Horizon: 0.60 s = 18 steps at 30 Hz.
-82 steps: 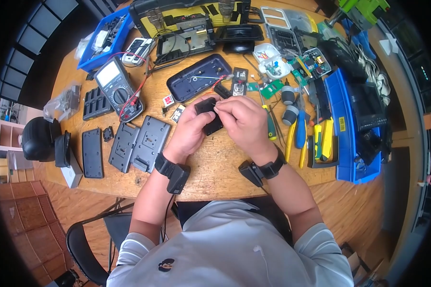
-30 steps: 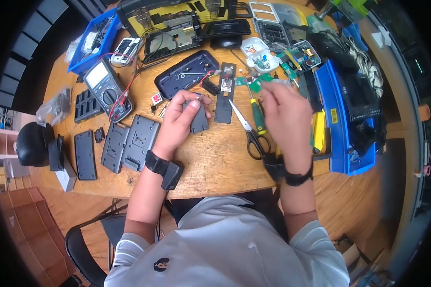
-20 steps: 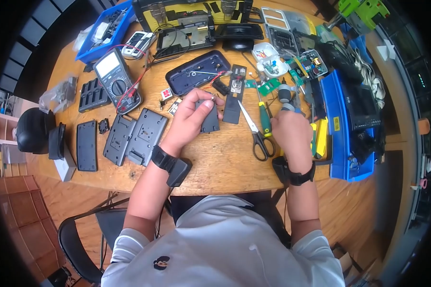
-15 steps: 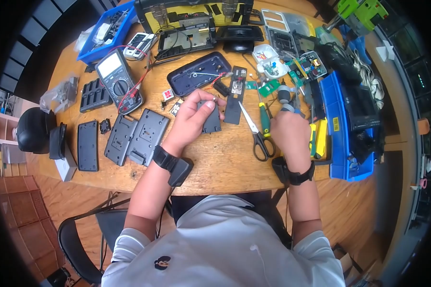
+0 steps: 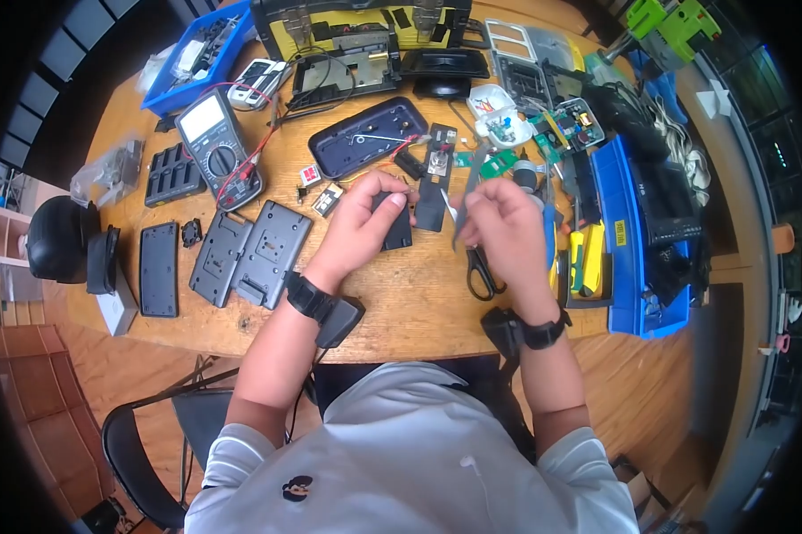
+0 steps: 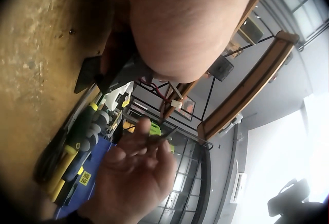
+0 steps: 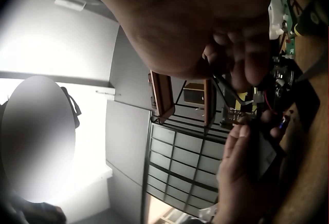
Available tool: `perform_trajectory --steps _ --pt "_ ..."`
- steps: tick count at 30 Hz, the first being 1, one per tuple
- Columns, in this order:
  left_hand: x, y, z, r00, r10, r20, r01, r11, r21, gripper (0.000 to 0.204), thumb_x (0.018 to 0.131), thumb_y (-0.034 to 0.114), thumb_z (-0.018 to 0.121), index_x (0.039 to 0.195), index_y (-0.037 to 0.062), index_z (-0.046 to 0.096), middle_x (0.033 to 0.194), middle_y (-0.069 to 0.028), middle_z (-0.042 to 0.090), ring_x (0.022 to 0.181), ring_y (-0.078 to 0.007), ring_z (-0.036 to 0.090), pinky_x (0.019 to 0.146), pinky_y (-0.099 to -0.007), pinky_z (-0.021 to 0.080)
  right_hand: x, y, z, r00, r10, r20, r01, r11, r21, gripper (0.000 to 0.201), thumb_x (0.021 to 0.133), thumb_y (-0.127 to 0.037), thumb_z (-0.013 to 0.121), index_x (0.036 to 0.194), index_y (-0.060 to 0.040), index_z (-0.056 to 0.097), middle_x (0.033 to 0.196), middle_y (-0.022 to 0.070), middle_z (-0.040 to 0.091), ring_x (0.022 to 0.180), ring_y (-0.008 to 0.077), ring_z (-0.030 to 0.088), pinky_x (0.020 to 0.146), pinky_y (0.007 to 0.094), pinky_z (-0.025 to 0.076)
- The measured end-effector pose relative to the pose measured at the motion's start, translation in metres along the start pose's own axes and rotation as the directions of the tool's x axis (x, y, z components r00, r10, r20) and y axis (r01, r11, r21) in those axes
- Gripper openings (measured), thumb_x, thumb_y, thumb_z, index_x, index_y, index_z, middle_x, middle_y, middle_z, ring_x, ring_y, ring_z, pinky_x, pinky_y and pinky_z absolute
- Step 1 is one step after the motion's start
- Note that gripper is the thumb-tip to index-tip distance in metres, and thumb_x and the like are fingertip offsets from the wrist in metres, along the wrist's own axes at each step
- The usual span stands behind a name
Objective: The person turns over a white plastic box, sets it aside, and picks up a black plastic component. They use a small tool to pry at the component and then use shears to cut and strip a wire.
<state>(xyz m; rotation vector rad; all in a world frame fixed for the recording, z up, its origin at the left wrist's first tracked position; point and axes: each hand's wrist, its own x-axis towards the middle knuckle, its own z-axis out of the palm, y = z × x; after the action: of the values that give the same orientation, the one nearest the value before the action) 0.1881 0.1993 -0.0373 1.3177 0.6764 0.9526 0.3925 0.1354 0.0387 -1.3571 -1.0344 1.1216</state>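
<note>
My left hand (image 5: 358,224) grips a small black plastic case (image 5: 398,230), thumb on its upper face and fingers behind it. In the right wrist view, the flat face of that case (image 7: 267,154) shows beside the left fingertips. To its right, my right hand (image 5: 509,236) pinches slim dark tweezers (image 7: 226,89), their bent tip pointing toward the case. The tip stands apart from the case in the head view. Black-handled scissors (image 5: 479,276) lie under the right hand, partly hidden by it. A dark flat strip (image 5: 432,203) lies just beyond the case.
A multimeter (image 5: 221,156) with red leads and two black mounting plates (image 5: 272,254) lie at left. A dark blue shell (image 5: 365,138) sits behind the hands. At right are green circuit boards (image 5: 499,163), yellow-handled tools (image 5: 588,258) and a blue bin (image 5: 628,249).
My right hand has left the case, reached the tools at right, and come back left holding tweezers. The left hand keeps its grip on the case, which has tilted slightly.
</note>
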Motion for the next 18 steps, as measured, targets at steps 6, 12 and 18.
perform_trajectory --steps 6,12,18 --pt "0.000 0.004 0.003 1.000 0.002 0.004 -0.002 1.000 0.011 0.012 0.105 0.012 0.055 0.113 0.0038 0.058 0.110 -0.0068 0.068 0.092 -0.0119 0.064 0.084 -0.0285 0.053 0.004 0.003 0.036 0.965 -0.255 -0.063 0.229 0.933 -0.278 0.012 0.096 -0.010 0.065 0.094 0.0016 0.061 0.068 0.0118 0.071 0.060 0.0159 0.069 0.055 0.0325 0.052" --pt "-0.001 0.009 0.003 0.992 0.108 -0.060 -0.083 0.941 0.328 0.010 0.102 0.008 0.058 0.109 0.0011 0.060 0.100 -0.0068 0.067 0.091 -0.0138 0.065 0.082 -0.0300 0.052 0.012 -0.001 0.047 0.945 -0.328 -0.004 0.299 0.867 -0.398 0.014 0.092 -0.014 0.068 0.093 -0.0013 0.063 0.074 0.0168 0.072 0.067 0.0322 0.073 0.060 0.0407 0.056" --pt "-0.002 0.010 0.005 0.987 0.149 -0.067 -0.115 0.926 0.359 0.012 0.101 0.011 0.060 0.109 0.0011 0.061 0.098 -0.0070 0.067 0.094 -0.0153 0.064 0.084 -0.0307 0.051 0.013 0.010 0.048 0.893 -0.444 0.075 0.405 0.716 -0.569 0.014 0.091 -0.017 0.068 0.092 -0.0030 0.064 0.072 0.0156 0.071 0.065 0.0348 0.071 0.059 0.0433 0.055"
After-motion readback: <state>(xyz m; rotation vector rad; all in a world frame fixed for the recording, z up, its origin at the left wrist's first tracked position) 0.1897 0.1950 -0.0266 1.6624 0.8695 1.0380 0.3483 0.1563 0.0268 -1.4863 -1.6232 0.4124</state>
